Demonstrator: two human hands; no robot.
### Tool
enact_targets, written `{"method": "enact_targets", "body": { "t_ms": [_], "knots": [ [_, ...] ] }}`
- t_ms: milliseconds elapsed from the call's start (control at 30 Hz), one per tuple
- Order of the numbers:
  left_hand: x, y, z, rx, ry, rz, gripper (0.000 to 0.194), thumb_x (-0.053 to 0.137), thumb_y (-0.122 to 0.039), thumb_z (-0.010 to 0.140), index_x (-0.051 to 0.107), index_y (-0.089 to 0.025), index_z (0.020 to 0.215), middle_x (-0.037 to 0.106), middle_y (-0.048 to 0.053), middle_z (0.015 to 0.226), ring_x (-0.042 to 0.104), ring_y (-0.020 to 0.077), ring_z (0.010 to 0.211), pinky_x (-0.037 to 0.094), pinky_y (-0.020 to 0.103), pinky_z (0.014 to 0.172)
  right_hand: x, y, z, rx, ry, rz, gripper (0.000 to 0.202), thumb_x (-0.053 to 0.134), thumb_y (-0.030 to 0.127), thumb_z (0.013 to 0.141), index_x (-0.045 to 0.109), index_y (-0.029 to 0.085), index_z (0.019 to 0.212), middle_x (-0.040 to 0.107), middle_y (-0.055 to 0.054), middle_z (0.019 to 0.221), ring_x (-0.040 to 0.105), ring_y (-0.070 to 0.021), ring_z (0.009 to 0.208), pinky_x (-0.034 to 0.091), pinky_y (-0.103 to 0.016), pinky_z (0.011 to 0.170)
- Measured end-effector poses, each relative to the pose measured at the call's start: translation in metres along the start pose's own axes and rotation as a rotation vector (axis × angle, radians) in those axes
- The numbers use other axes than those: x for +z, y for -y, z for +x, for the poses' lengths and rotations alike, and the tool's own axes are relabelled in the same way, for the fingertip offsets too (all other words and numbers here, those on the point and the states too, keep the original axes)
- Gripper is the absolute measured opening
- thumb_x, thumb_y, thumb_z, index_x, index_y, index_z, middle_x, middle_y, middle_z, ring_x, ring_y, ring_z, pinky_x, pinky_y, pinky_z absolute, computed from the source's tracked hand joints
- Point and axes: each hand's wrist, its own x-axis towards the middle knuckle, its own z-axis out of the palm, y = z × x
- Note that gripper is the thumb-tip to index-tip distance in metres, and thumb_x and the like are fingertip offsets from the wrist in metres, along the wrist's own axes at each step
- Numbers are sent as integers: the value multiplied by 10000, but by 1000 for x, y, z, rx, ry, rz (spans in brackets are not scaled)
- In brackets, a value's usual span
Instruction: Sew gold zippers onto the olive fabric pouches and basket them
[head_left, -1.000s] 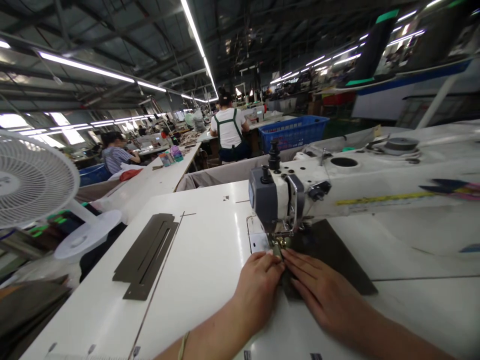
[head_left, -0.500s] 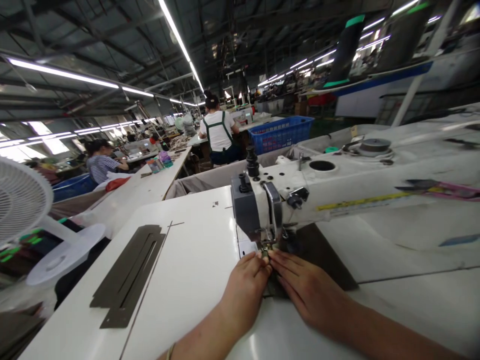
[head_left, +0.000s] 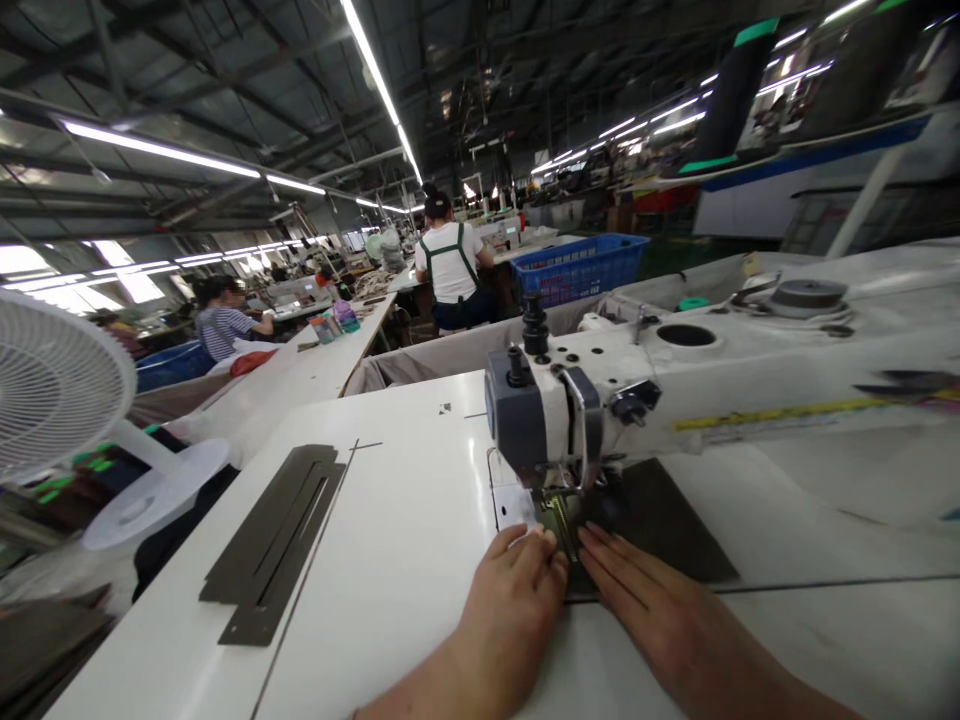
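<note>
A sewing machine stands over the white table, its presser foot and needle area just beyond my hands. Under it lies a flat dark olive piece of material, with a gold-toothed zipper on it running toward me. My left hand has its fingers curled and closed at the zipper's left side near its lower end; the exact grip is partly hidden. Flat on the material to the right of the zipper, my right hand has its fingers stretched out.
Slotted dark panels lie stacked on the table at left. A white fan stands beyond its left edge. Scissors and a yellow tape measure are on the machine. A blue basket and a seated co-worker are ahead.
Both hands have drawn back a little from the needle area and spread slightly apart, so more of the zipper shows. The whole view has shifted, with the scene sliding right.
</note>
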Motion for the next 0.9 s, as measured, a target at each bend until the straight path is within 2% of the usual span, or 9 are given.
{"method": "enact_targets", "body": {
  "t_ms": [400,533,667,900],
  "knots": [
    [0,17,20,56,6,-31,292,315,-93,941,600,-95,880,619,72,777,617,151,743,515,356,890,9,-11,22,3,1,-8,450,255,-29,809,693,59,870,700,-107,913,665,-193,813,566,-272,718],
    [5,20,25,29,23,-44,263,351,-106,929,598,-80,844,592,85,754,584,180,738,543,334,799,11,-17,27,-12,9,-26,466,243,-63,765,680,48,883,702,-108,897,669,-181,773,564,-243,668],
    [9,22,24,-51,43,-98,290,342,-150,942,584,-117,786,571,79,746,554,182,716,545,310,682,15,-23,29,-13,47,0,473,245,-80,742,658,53,933,700,-105,903,668,-173,787,558,-230,667],
    [11,26,16,-149,65,-241,234,367,-176,939,596,-137,909,592,101,879,579,186,795,531,296,718,16,-27,35,72,75,150,419,256,-14,839,625,112,992,691,-95,913,656,-160,823,546,-258,742]
  ]
}}
